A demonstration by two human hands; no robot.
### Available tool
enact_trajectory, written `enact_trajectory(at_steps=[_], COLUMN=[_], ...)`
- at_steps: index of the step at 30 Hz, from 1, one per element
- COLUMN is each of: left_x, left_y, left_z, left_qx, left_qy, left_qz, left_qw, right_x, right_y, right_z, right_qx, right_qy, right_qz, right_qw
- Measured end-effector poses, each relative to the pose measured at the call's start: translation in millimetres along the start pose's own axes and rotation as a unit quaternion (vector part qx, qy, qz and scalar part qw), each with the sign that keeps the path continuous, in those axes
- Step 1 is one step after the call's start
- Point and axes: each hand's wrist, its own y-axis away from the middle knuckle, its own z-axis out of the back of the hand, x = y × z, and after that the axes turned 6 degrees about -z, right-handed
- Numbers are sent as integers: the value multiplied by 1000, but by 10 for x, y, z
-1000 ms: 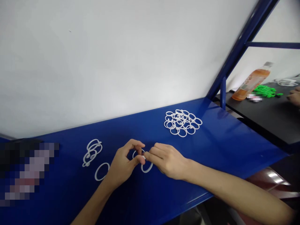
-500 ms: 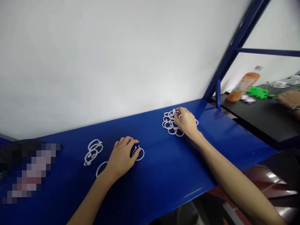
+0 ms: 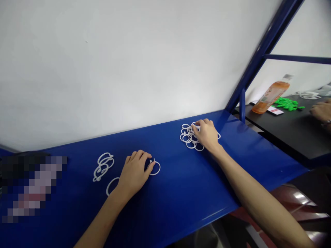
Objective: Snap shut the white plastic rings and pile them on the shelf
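Observation:
My left hand [image 3: 136,170] rests over the blue tabletop [image 3: 176,193], thumb and forefinger curved apart. Its thumb overlaps the edge of a thin white open ring [image 3: 159,169] with small knobs at its ends. Another white ring [image 3: 108,186] lies partly hidden beneath my left wrist. Further right, my right hand [image 3: 207,134] reaches into a pile of similar white rings [image 3: 185,137], its thumb and forefinger pinched at a ring near the pile's top. The hand hides part of that pile. A small overlapping group of white rings [image 3: 102,168] lies left of my left hand.
A white wall [image 3: 129,69] stands behind the table. At right is a blue metal frame [image 3: 248,75], then a black table [image 3: 292,134] bearing an orange drink bottle [image 3: 272,94], a phone [image 3: 276,110], green pieces [image 3: 288,103] and another person's hand [image 3: 322,111].
The view has shifted slightly. My left thumb has come a little closer to the forefinger beside the ring. My right hand stays at the pile with its fingers slightly lower.

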Motion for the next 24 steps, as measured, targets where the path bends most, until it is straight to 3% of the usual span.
enact_trajectory(at_steps=[3,5,8,11,13,19,24], left_x=[-14,-31,-75,-123,-144,-188,-260], left_y=[-10,-18,-27,-23,-11,16,8], left_z=[9,16,41,82,106,122,155], left_qx=[-15,-33,-62,-80,-78,-67,-68], left_qy=[-1,19,89,188,251,359,340], left_qz=[-3,-3,17,58,78,94,67], left_qw=[1000,999,994,977,962,926,935], right_x=[88,200,414,607,691,735,729], right_y=[60,147,362,619,752,862,886], right_z=[51,107,190,237,244,238,285], right_qx=[-37,-24,74,219,265,259,260], right_qy=[-9,-49,-162,-275,-317,-373,-349], right_qz=[49,100,193,283,304,330,382], right_qw=[998,994,965,892,858,828,815])
